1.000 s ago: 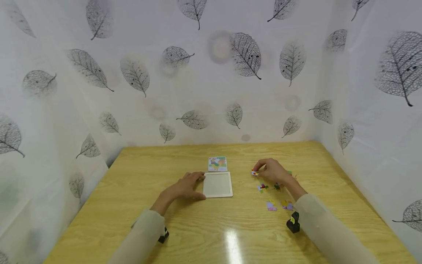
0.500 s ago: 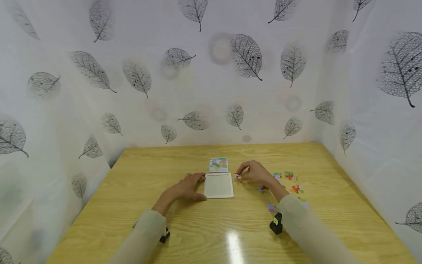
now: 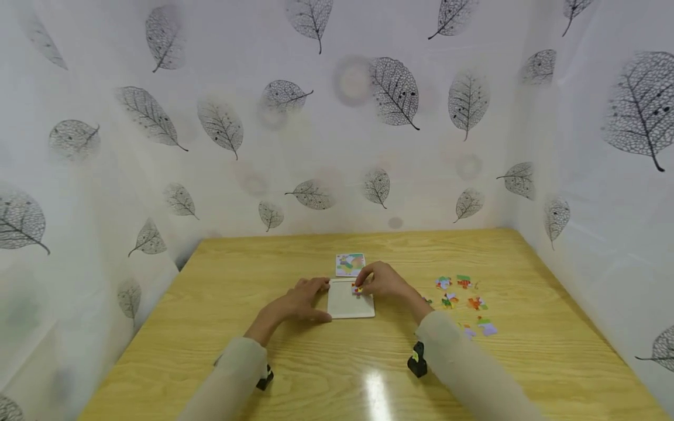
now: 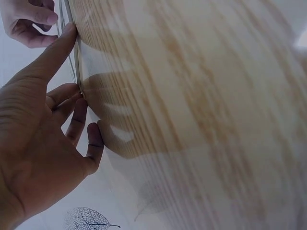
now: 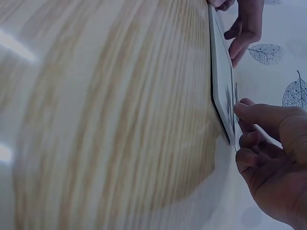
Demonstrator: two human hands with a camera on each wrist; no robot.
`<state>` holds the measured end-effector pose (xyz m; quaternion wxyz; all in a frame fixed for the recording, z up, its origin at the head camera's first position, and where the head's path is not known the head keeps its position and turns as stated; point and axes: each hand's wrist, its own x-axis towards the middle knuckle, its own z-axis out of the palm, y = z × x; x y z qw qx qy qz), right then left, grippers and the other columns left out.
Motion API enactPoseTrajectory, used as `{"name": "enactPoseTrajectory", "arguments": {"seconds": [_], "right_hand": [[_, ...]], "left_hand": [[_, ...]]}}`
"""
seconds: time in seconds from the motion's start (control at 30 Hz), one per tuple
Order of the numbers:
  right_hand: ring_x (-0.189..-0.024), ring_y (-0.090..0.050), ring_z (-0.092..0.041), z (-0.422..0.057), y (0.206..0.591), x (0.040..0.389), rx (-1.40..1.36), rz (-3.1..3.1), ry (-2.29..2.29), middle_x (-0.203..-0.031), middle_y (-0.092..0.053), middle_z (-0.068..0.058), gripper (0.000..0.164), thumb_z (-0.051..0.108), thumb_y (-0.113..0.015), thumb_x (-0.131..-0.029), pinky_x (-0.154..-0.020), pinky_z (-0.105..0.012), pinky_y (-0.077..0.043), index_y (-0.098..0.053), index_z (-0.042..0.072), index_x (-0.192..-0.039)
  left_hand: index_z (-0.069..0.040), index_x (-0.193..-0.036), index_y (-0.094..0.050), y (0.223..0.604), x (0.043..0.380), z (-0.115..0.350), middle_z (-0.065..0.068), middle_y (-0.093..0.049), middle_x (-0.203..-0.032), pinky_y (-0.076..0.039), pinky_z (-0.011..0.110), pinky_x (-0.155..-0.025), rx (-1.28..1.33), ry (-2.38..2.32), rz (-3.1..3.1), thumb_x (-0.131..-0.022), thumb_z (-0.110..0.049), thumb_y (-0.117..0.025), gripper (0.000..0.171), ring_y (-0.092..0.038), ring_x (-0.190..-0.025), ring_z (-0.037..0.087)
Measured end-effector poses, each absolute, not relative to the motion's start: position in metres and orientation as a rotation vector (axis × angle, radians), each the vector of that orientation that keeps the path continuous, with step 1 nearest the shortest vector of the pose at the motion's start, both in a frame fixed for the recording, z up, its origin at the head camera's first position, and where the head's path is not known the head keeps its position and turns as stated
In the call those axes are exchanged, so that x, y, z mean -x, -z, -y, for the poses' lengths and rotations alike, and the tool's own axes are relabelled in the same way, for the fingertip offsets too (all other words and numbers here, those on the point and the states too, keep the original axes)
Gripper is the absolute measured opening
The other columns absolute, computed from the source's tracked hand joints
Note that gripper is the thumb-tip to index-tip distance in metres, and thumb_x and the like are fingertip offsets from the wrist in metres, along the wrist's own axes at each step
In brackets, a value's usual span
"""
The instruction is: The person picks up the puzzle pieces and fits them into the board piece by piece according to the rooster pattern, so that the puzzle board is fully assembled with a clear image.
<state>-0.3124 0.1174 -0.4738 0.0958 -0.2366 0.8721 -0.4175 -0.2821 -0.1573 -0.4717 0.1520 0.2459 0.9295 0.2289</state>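
A square white puzzle tray (image 3: 343, 304) with a raised rim lies on the table. My left hand (image 3: 301, 303) holds its left side, thumb at the near corner and fingertips at the far corner; the left wrist view shows the thumb (image 4: 60, 45) along the edge. Between thumb and fingers, my right hand (image 3: 383, 280) pinches a small colourful puzzle piece (image 3: 357, 290) over the tray's far right part. In the right wrist view, the fingertips of the right hand (image 5: 271, 143) are close over the tray rim (image 5: 223, 91), and the piece appears edge-on.
A picture card (image 3: 347, 265) lies just beyond the tray. Several loose puzzle pieces (image 3: 476, 303) are spread over the wooden table (image 3: 231, 269) to the right, some partly hidden by the right forearm. Leaf-patterned white curtains (image 3: 326, 140) enclose the table's back and sides.
My right hand has carried the puzzle piece leftward from among the loose pieces to over the tray. More loose pieces are uncovered. My left hand stays at the tray's left side.
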Motion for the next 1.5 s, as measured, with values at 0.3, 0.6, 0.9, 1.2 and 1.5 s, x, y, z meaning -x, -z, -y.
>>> {"name": "enactPoseTrajectory", "arguments": {"seconds": [0.3,0.6,0.9,1.2,1.5], "right_hand": [[-0.082,-0.058,-0.013,-0.095,0.483,0.317,0.680,-2.589,1.252,-0.096,-0.076,-0.003,0.015,-0.004,-0.081,-0.081,-0.068,-0.026,-0.048,-0.079,0.005,-0.092],[-0.082,-0.058,-0.015,-0.079,0.481,0.314,0.588,-2.655,1.217,-0.098,-0.076,-0.004,0.015,-0.005,-0.080,-0.081,-0.068,-0.026,-0.049,-0.080,0.008,-0.089],[-0.087,-0.062,-0.016,-0.073,0.480,0.313,0.592,-2.664,1.247,-0.092,-0.076,-0.003,0.017,-0.008,-0.077,-0.081,-0.073,-0.028,-0.052,-0.080,0.005,-0.091],[-0.074,-0.062,-0.013,-0.062,0.481,0.314,0.598,-2.681,1.276,-0.087,-0.076,-0.006,0.016,-0.009,-0.075,-0.080,-0.066,-0.025,-0.050,-0.078,0.000,-0.092],[-0.077,-0.066,-0.014,-0.060,0.480,0.312,0.537,-2.728,1.277,-0.086,-0.077,-0.004,0.014,-0.005,-0.079,-0.079,-0.070,-0.027,-0.054,-0.079,0.003,-0.090]], "left_hand": [[-0.008,-0.158,-0.037,0.471,0.282,0.156,0.011,-0.047,-0.158,-0.034,0.062,-0.116,-0.690,-0.652,-2.671,-0.086,-0.044,-0.084,0.093,-0.037,-0.143,0.037],[-0.008,-0.159,-0.037,0.469,0.279,0.155,0.010,-0.049,-0.157,-0.033,0.064,-0.116,-0.670,-0.661,-2.675,-0.086,-0.042,-0.084,0.093,-0.038,-0.143,0.037],[-0.008,-0.159,-0.036,0.468,0.280,0.156,0.012,-0.047,-0.158,-0.031,0.068,-0.115,-0.684,-0.668,-2.667,-0.086,-0.043,-0.084,0.093,-0.037,-0.144,0.039],[-0.006,-0.157,-0.038,0.468,0.280,0.158,0.014,-0.051,-0.154,-0.032,0.070,-0.112,-0.714,-0.705,-2.666,-0.086,-0.038,-0.084,0.090,-0.040,-0.139,0.039],[-0.007,-0.157,-0.038,0.468,0.280,0.156,0.014,-0.049,-0.155,-0.031,0.070,-0.113,-0.701,-0.699,-2.663,-0.086,-0.039,-0.084,0.091,-0.039,-0.140,0.038]]}}
